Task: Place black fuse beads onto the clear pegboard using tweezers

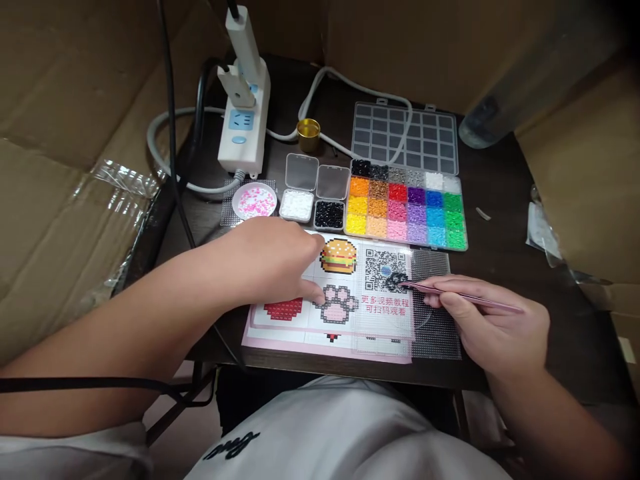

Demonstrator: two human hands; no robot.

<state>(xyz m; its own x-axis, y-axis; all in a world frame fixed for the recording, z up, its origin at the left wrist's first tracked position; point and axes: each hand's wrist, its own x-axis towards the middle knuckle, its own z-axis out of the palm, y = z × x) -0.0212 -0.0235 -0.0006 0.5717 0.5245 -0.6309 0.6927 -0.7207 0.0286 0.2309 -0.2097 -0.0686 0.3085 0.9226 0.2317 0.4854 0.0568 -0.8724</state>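
Observation:
My left hand (pixel 273 260) rests flat on a printed pattern sheet (pixel 340 297), fingers by the paw and burger pictures; it holds nothing. My right hand (pixel 493 320) grips pink tweezers (pixel 465 297). Their tip touches a small cluster of black beads (pixel 397 281) on a clear pegboard (pixel 383 327) lying over the sheet. Behind the sheet stands an open bead box (pixel 407 210) with many colour compartments.
A pink-bead dish (pixel 254 201), a white-bead box (pixel 297 205) and a black-bead box (pixel 329 214) stand behind my left hand. Further back are a power strip (pixel 244 123) with cables and a gold cap (pixel 309 134). Cardboard walls surround the small dark table (pixel 505 247).

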